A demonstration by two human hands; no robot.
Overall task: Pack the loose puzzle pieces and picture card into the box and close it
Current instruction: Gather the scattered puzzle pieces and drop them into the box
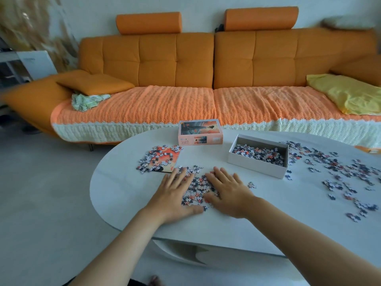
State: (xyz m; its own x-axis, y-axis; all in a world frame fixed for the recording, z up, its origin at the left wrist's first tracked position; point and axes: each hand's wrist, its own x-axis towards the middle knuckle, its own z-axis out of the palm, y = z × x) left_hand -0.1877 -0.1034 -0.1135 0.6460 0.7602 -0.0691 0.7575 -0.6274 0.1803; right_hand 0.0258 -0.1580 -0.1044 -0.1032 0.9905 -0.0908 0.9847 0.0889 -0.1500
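Puzzle pieces [195, 188] are heaped in a small pile near the 6 o'clock edge of the white desk [123, 182]. The pile is cupped between two bare hands. The left hand [175, 195] is laid flat at the pile's 9 o'clock side, with the fingers spread wide and the palm down. The right hand [226, 190] is laid flat at the pile's 3 o'clock side, also open, with the fingers close together. Nothing is pinched by either hand.

At 10 o'clock from the hands, the picture card [165, 159] is seen lying flat on the desk, and more pieces are spread over it. At 2 o'clock from the hands, the open white box [257, 165] is seen, and its bottom is partly covered with pieces. The box lid [200, 135], with a sunset picture on it, is set at 12 o'clock, near the far edge of the desk. Many loose pieces [340, 172] are scattered over the 3 o'clock side of the desk, just beside the box and past it.

An orange sofa [206, 65] is seen behind the desk, with a yellow cloth [346, 93] on it.
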